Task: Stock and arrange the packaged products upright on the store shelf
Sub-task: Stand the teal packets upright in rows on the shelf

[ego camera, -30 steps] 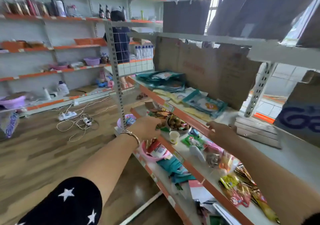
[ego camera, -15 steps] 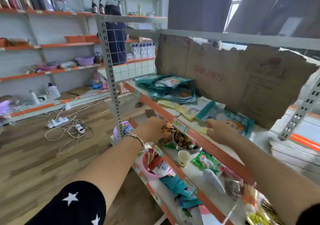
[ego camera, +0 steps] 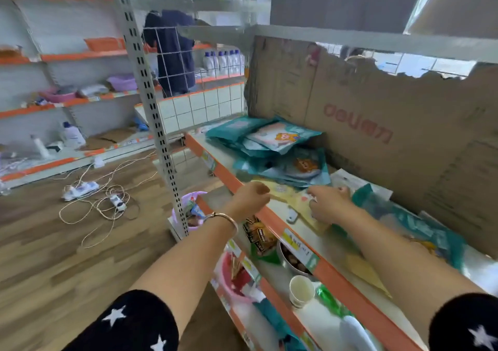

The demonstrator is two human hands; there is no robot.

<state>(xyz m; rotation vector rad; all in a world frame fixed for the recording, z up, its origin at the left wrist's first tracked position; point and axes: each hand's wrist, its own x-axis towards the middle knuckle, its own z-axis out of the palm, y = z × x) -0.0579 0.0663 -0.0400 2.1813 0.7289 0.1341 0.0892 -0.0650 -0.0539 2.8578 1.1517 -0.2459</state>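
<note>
Head view: both hands have risen since a moment ago. The right hand point(ego camera: 327, 206) now pinches a yellow packet point(ego camera: 297, 206) lying flat on the shelf point(ego camera: 331, 275). The left hand point(ego camera: 249, 199) hovers fisted and empty at its orange edge. Teal packets point(ego camera: 269, 140) lie flat beside cardboard point(ego camera: 377, 124); wood floor point(ego camera: 67, 256).

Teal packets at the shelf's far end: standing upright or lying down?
Lying down. The teal packets lie flat in a loose pile on the shelf, printed faces up, before the cardboard sheet.
</note>
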